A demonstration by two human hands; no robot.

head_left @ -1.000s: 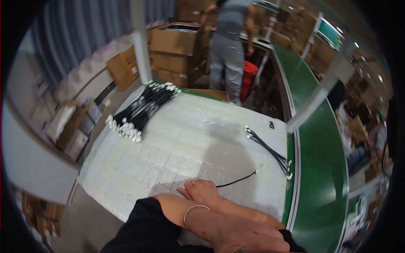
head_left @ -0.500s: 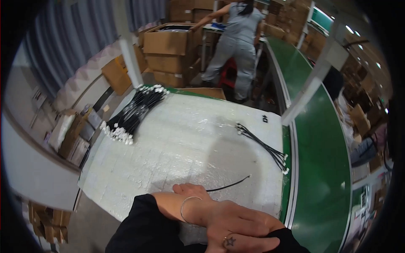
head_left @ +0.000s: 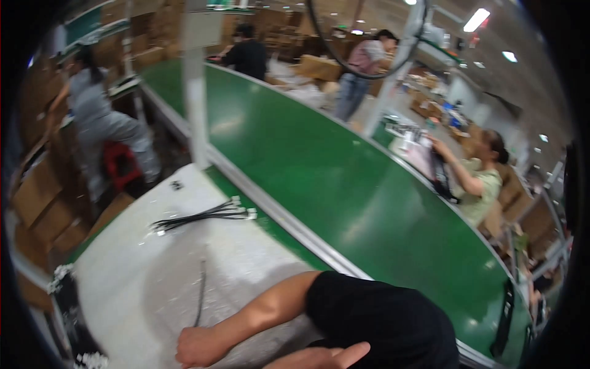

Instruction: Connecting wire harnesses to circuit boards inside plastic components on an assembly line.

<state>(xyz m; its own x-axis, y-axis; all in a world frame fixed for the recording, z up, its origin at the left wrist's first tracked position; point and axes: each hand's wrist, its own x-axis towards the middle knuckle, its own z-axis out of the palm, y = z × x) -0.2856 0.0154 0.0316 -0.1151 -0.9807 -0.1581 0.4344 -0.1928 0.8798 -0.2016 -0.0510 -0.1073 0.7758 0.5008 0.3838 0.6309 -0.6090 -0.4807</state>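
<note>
My right hand (head_left: 200, 347) is closed in a fist low on the white table top (head_left: 123, 246). A thin black cable (head_left: 201, 289) runs out from it, away from me. The curled fingertips are hidden. At the lower edge my left hand (head_left: 319, 358) shows in part, just under my right arm, with fingers stretched out and nothing visible in them. Farther off lies a small bunch of black cables (head_left: 206, 217) with white connectors. A larger bundle of black cables (head_left: 74, 313) with white ends lies along the table's left side.
A green conveyor belt (head_left: 332, 197) with a metal rail runs past the table's right side. A white post (head_left: 195, 111) stands at the table's far corner. Another person (head_left: 482, 178) handles items across the belt. Cardboard boxes (head_left: 46, 197) and a red stool (head_left: 121, 165) are at the left.
The view has swung to the right, bringing more of the belt and other people into sight. My left hand, earlier lying across my right forearm, is now lower and mostly out of view.
</note>
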